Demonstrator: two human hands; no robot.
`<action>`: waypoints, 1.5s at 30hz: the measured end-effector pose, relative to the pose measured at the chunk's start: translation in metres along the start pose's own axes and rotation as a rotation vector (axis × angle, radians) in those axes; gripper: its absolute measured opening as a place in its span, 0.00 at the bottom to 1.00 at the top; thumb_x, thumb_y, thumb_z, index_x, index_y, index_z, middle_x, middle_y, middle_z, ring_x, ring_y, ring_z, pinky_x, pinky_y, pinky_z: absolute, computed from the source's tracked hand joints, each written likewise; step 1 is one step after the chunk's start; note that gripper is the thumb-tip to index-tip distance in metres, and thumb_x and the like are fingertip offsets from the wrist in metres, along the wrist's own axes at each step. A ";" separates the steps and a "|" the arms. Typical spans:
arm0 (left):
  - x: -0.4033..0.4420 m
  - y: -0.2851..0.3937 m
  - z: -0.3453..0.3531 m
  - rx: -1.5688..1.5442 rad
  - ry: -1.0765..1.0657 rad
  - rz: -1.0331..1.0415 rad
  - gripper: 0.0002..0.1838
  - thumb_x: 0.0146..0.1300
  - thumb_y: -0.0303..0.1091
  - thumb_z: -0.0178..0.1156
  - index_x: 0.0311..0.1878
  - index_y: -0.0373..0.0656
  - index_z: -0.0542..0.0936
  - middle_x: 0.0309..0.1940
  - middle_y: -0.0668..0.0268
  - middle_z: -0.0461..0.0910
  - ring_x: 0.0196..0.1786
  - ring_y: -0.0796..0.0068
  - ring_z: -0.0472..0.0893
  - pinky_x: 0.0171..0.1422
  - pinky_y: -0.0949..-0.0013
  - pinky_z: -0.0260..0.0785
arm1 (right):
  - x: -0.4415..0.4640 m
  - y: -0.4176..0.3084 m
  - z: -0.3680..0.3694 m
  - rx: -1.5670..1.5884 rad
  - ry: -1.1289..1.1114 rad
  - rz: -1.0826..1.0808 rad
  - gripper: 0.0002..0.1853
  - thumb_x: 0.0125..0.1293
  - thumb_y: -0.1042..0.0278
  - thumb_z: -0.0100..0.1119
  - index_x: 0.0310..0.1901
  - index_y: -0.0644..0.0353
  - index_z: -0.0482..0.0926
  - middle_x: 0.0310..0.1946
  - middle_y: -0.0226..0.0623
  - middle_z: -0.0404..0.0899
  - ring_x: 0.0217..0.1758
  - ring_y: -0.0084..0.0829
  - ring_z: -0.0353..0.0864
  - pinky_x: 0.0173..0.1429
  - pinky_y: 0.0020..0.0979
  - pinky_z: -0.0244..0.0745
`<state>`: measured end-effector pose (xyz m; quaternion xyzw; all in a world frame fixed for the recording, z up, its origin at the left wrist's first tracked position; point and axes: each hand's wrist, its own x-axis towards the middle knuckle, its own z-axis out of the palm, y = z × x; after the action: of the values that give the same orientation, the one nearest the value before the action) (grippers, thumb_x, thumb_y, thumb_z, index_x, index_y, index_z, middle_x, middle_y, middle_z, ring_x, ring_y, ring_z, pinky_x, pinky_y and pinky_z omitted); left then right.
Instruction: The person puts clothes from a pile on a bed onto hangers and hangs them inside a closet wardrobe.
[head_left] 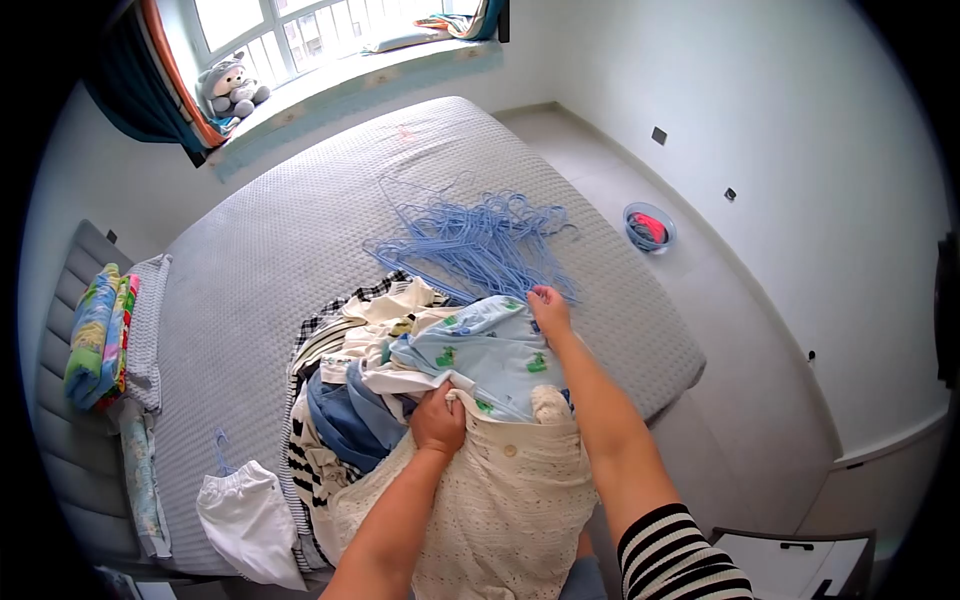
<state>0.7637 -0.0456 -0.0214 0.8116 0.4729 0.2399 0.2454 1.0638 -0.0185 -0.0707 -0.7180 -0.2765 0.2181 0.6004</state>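
Observation:
My left hand is closed on the upper edge of a cream openwork knit garment with a button, which hangs in front of me off the near side of the bed. At the far edge of a light blue garment with green prints, my right hand has its fingers curled. Whether it pinches that cloth or a hanger I cannot make out. Just beyond it lies a tangled heap of blue hangers. A pile of clothes, with a blue denim piece and striped cloth, spreads left of my hands.
The bed has a grey quilted cover. White shorts on a blue hanger lie at the near left. Folded bedding leans on the headboard. A basin with clothes stands on the floor at right. A plush toy sits on the windowsill.

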 end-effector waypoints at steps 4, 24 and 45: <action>0.000 -0.004 0.001 -0.024 0.019 0.036 0.20 0.63 0.42 0.57 0.57 0.48 0.80 0.48 0.52 0.82 0.48 0.46 0.82 0.51 0.51 0.75 | -0.020 -0.013 -0.008 -0.087 -0.167 0.124 0.17 0.69 0.54 0.62 0.36 0.61 0.85 0.22 0.27 0.80 0.26 0.19 0.74 0.34 0.26 0.67; -0.123 0.019 -0.032 -0.991 0.256 -0.054 0.09 0.67 0.19 0.57 0.48 0.41 0.76 0.39 0.70 0.74 0.48 0.81 0.77 0.50 0.78 0.70 | -0.277 -0.087 -0.155 -0.068 0.019 -0.152 0.15 0.62 0.69 0.71 0.47 0.62 0.77 0.19 0.18 0.60 0.23 0.14 0.58 0.27 0.22 0.57; -0.203 0.012 -0.182 -1.407 -0.128 -0.396 0.11 0.75 0.37 0.57 0.52 0.41 0.81 0.41 0.73 0.84 0.40 0.84 0.81 0.45 0.77 0.74 | -0.395 -0.193 -0.153 -0.221 -0.114 -0.418 0.08 0.68 0.66 0.63 0.43 0.59 0.85 0.18 0.33 0.73 0.20 0.25 0.68 0.28 0.30 0.65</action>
<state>0.5699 -0.1994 0.0931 0.3738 0.3298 0.3900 0.7742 0.8389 -0.3681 0.1396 -0.6932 -0.4747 0.0979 0.5335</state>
